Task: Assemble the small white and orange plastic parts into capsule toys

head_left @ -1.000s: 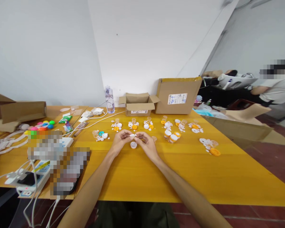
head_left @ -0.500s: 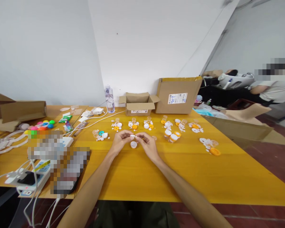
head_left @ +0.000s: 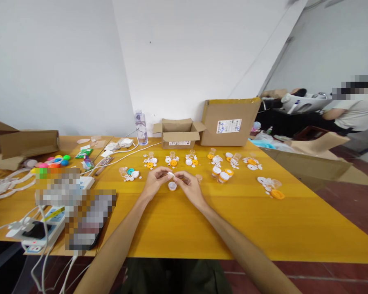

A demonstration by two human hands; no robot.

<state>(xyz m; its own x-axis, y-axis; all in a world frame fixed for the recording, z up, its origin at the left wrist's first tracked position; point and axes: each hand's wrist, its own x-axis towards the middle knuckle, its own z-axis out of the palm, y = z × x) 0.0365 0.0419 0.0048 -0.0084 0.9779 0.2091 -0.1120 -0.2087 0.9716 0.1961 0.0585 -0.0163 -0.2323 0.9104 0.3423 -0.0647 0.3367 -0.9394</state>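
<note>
Part-done, likely: left hand (head_left: 155, 183), right hand (head_left: 189, 185) pinching white piece (head_left: 171, 174) near cup (head_left: 172, 186).
Right of cup: lidded jars (head_left: 223, 177) look done; beyond it: loose parts (head_left: 173, 163) left.

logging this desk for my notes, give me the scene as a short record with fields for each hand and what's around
left hand: pinching a small white part
right hand: pinching the same part
just below the hands in view: round white piece on the table
behind: water bottle, open cardboard box, upright carton
far right: another person in a white top
unclear: the held part's exact shape
</note>
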